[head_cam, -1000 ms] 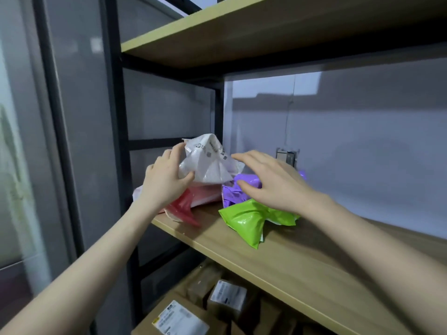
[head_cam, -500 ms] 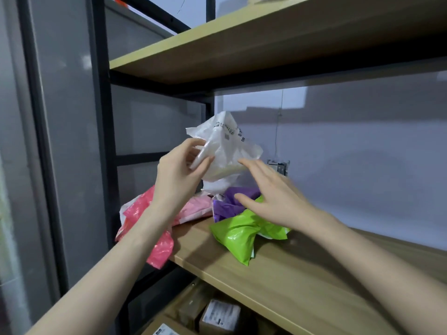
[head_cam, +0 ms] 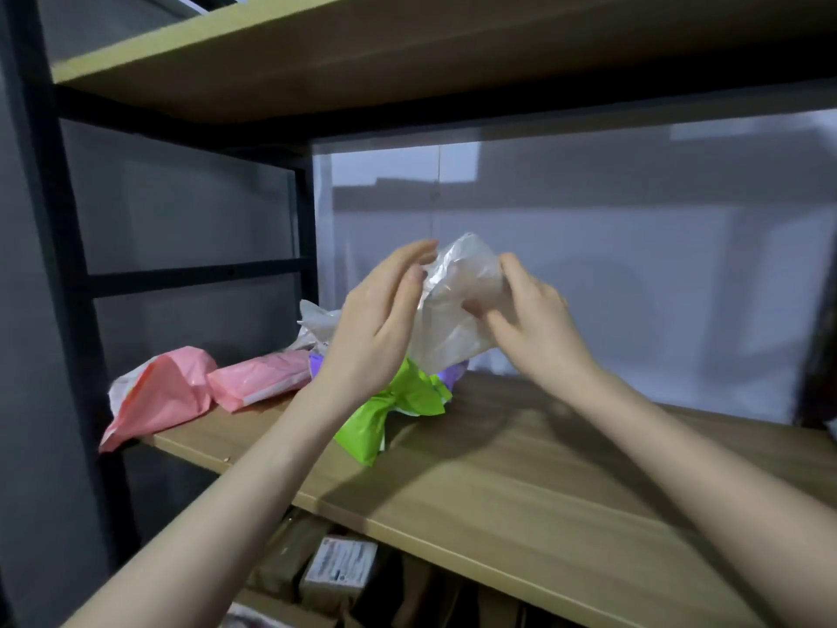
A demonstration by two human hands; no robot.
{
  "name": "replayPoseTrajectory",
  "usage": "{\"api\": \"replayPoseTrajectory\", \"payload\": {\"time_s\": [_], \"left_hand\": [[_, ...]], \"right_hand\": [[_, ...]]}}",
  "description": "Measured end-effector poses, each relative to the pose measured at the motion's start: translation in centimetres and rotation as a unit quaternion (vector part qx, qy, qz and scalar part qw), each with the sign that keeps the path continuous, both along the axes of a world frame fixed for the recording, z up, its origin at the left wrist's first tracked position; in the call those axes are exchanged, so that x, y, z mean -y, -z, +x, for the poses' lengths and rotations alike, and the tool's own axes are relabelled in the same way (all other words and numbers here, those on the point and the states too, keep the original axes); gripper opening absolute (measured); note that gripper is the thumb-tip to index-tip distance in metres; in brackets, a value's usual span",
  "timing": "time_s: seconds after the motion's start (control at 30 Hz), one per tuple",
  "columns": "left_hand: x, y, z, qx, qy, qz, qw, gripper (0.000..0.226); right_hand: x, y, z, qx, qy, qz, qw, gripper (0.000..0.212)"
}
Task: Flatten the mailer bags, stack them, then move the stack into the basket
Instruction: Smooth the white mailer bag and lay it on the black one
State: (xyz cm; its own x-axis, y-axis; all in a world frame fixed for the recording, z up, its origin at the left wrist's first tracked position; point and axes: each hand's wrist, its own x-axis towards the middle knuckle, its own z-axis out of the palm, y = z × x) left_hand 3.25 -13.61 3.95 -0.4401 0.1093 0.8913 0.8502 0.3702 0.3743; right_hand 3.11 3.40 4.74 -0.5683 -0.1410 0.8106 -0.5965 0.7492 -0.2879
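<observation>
A crumpled white mailer bag (head_cam: 457, 305) is held up above the pile on the wooden shelf (head_cam: 566, 482). My right hand (head_cam: 534, 328) grips its right side, thumb in front and fingers behind. My left hand (head_cam: 380, 319) lies against its left edge with fingers nearly straight; it is blurred. Under the hands lie a green bag (head_cam: 385, 419) and a purple bag (head_cam: 450, 371), mostly hidden. Two pink bags (head_cam: 167, 392) (head_cam: 260, 378) lie to the left, one hanging over the shelf's end. Another whitish bag (head_cam: 317, 326) sits behind my left hand. No basket is in view.
The upper shelf board (head_cam: 317, 52) hangs close overhead. A black upright post (head_cam: 45, 219) stands at the left end. Cardboard boxes with labels (head_cam: 339, 559) sit on the level below. A white wall is behind; bare shelf board stretches to the right.
The white bag has moved right and up from the pile, and my right hand has closed round it. My left hand's fingers have straightened along its left edge. The view has shifted right.
</observation>
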Motion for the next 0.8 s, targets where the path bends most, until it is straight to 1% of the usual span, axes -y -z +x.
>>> {"api": "replayPoseTrajectory", "payload": {"time_s": [0.1, 0.17, 0.23, 0.3, 0.37, 0.4, 0.47, 0.5, 0.53, 0.57, 0.6, 0.63, 0.7, 0.73, 0.8], "left_hand": [[-0.3, 1.0, -1.5, 0.011, -0.036, 0.006, 0.999, 0.044], [-0.6, 1.6, -2.5, 0.061, -0.056, 0.009, 0.997, 0.051], [-1.2, 2.0, -3.3, 0.137, -0.061, 0.046, 0.988, 0.054], [-2.0, 2.1, -3.7, 0.214, -0.034, 0.1, 0.971, 0.058], [-3.0, 1.9, -3.6, 0.267, 0.036, 0.137, 0.953, 0.06], [-3.7, 1.8, -3.4, 0.273, 0.074, 0.147, 0.948, 0.056], [-5.1, 1.6, -2.4, 0.264, 0.136, 0.173, 0.939, 0.037], [-6.0, 1.4, -1.9, 0.261, 0.169, 0.192, 0.931, 0.035], [-6.7, 1.2, -1.6, 0.269, 0.197, 0.205, 0.92, 0.038], [-7.5, 1.2, -1.0, 0.283, 0.217, 0.209, 0.91, 0.041], [-8.2, 1.3, -0.9, 0.288, 0.223, 0.208, 0.907, 0.04], [-8.9, 1.4, -0.7, 0.278, 0.209, 0.198, 0.916, 0.035], [-9.8, 2.1, -0.9, 0.225, 0.15, 0.17, 0.948, 0.025], [-10.2, 2.5, -1.1, 0.197, 0.124, 0.166, 0.958, 0.025], [-10.9, 2.8, -0.9, 0.167, 0.083, 0.174, 0.967, 0.029]], "right_hand": [[-2.0, 0.1, 0.7, -0.005, 0.013, -0.045, 0.999, 0.014], [-3.1, 0.0, 1.5, -0.005, 0.026, -0.083, 0.996, 0.014], [-4.0, -0.2, 2.3, 0.004, 0.021, -0.125, 0.992, 0.008], [-4.9, -0.4, 3.2, 0.015, 0.018, -0.155, 0.988, 0.016], [-5.6, -0.4, 4.1, 0.021, 0.012, -0.17, 0.985, 0.025], [-6.0, -0.3, 4.5, 0.024, 0.015, -0.175, 0.984, 0.029], [-6.6, -0.1, 5.1, 0.029, 0.02, -0.191, 0.981, 0.029], [-7.0, 0.1, 5.3, 0.034, 0.02, -0.197, 0.98, 0.027], [-7.5, 0.3, 5.4, 0.04, 0.024, -0.199, 0.979, 0.025], [-7.9, 0.6, 5.5, 0.045, 0.031, -0.197, 0.979, 0.025], [-8.3, 0.9, 5.7, 0.048, 0.038, -0.197, 0.978, 0.026], [-8.7, 1.1, 5.8, 0.05, 0.045, -0.202, 0.977, 0.028], [-9.3, 1.5, 6.3, 0.049, 0.062, -0.211, 0.974, 0.032], [-9.5, 1.6, 6.6, 0.046, 0.071, -0.213, 0.973, 0.033], [-10.1, 1.9, 7.1, 0.034, 0.087, -0.218, 0.972, 0.033]]}}
